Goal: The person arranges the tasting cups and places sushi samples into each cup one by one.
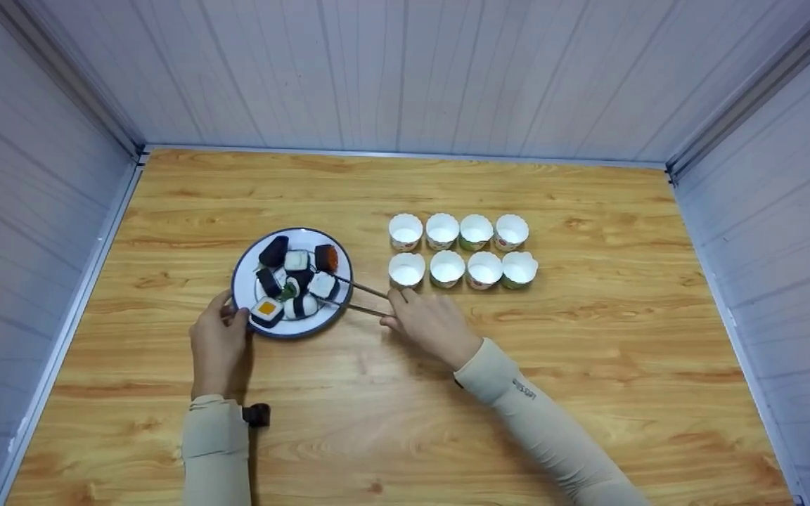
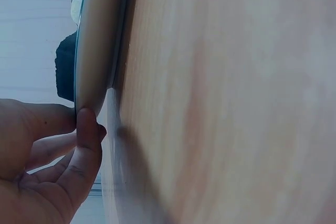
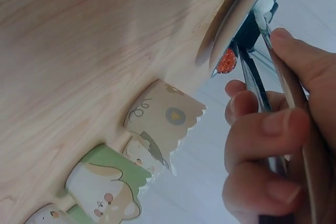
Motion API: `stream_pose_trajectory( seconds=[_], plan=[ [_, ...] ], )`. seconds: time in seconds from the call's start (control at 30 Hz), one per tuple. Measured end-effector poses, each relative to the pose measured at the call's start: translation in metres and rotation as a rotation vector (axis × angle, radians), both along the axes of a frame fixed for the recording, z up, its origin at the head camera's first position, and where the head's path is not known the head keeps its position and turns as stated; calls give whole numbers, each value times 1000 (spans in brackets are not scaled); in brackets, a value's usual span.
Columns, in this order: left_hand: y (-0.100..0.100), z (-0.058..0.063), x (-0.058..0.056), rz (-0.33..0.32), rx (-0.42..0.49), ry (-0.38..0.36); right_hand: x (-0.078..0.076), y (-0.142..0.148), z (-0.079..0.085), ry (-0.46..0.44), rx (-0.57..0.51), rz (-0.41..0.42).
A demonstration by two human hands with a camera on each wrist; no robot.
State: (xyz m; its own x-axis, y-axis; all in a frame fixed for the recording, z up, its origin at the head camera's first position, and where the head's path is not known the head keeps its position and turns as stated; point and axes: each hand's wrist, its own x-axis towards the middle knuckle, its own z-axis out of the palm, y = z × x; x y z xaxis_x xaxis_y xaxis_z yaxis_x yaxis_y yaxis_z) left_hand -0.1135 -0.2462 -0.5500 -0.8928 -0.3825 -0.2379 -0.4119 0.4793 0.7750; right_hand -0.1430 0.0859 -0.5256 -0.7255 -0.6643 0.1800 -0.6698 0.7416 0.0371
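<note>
A white plate with a blue rim (image 1: 335, 322) holds several sushi pieces, some dark-wrapped, some white-topped. My left hand (image 1: 220, 344) pinches the plate's near-left rim between thumb and fingers, which the left wrist view shows from the side. In my right hand (image 1: 433, 325) are long metal tweezers (image 3: 253, 77) with serrated tips. Their two arms stand apart, reaching over the plate's right side. The tips are on either side of a white-topped sushi piece (image 1: 323, 284); whether they press on it I cannot tell. An orange-topped piece (image 3: 227, 61) sits close by at the rim.
Several white-lined paper cups (image 1: 447, 267) stand in two rows right of the plate, close beyond my right hand. Their outsides carry cartoon prints. The wooden table (image 1: 377, 393) is bounded by pale panel walls (image 1: 405, 77) at the back and both sides.
</note>
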Motion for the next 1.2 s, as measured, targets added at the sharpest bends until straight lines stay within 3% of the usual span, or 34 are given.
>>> stream_pose_trajectory(
  seconds=[0.2, 0.5, 0.9, 1.2],
  plan=[
    [0, -1, -1, 3, 2, -15, -1, 10, 5, 24, -39, -3],
    [-1, -4, 2, -7, -49, 41, -7, 34, 14, 80, -146, -3],
    [0, -4, 0, -1, -40, 18, -29, 79, 34, -43, -123, -171],
    [0, -4, 0, -2, -27, 13, -41, 96, 35, -103, -60, -293]
  ],
)
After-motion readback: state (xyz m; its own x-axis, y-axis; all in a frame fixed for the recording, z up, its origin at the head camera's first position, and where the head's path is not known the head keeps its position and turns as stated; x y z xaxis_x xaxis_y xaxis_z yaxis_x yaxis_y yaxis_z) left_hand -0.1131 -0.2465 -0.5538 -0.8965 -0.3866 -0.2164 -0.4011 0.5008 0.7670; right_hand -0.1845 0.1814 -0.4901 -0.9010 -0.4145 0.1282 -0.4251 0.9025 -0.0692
